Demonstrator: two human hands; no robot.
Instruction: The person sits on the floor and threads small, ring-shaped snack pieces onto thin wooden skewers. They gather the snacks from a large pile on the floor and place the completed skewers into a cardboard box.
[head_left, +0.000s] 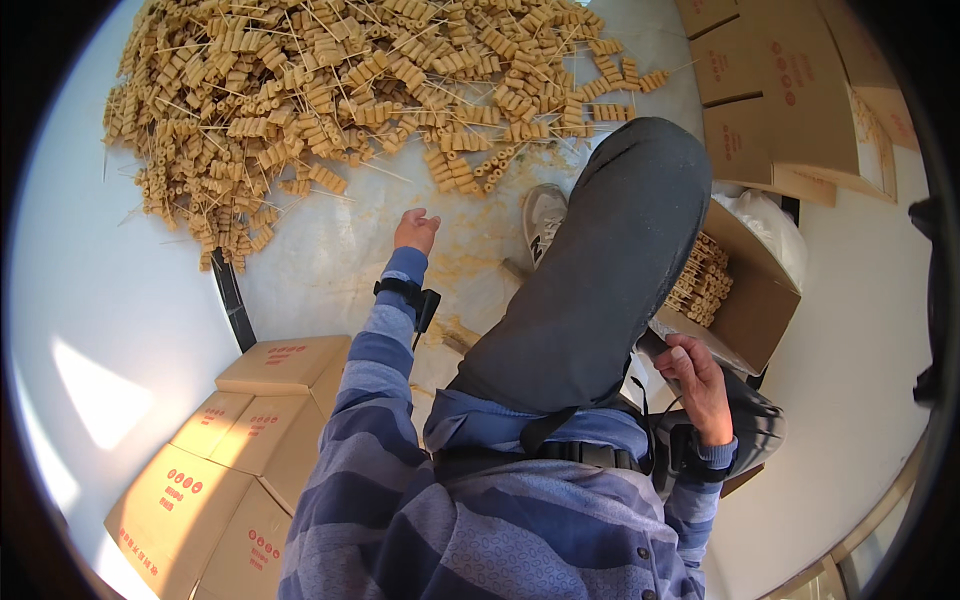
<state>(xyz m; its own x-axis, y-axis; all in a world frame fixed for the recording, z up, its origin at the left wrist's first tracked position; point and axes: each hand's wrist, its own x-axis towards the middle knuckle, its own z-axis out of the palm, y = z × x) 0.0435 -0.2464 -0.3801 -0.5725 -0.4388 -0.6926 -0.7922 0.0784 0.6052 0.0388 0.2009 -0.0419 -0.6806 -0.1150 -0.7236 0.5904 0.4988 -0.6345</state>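
Observation:
My left hand (417, 231) reaches forward over the floor, short of a large heap of skewers (330, 80) threaded with brown, ring-shaped pieces. Its fingers are loosely bent and apart, and nothing shows in them. Beside my bent leg, my right hand (702, 388) is low, with thumb and fingers pinched together near the edge of an open carton (762, 305). What they pinch is too hidden to name; dark cloth and clear plastic lie right by the fingertips. Inside that carton, more skewers (702, 280) are packed in rows, partly covered by my knee.
Closed cartons (250, 430) are stacked at the near left, and more brown cartons (775, 90) stand at the far right. A white plastic bag (770, 235) bulges behind the open carton. My shoe (545, 222) rests on a pale, stained floor sheet (330, 270). White walls flank both sides.

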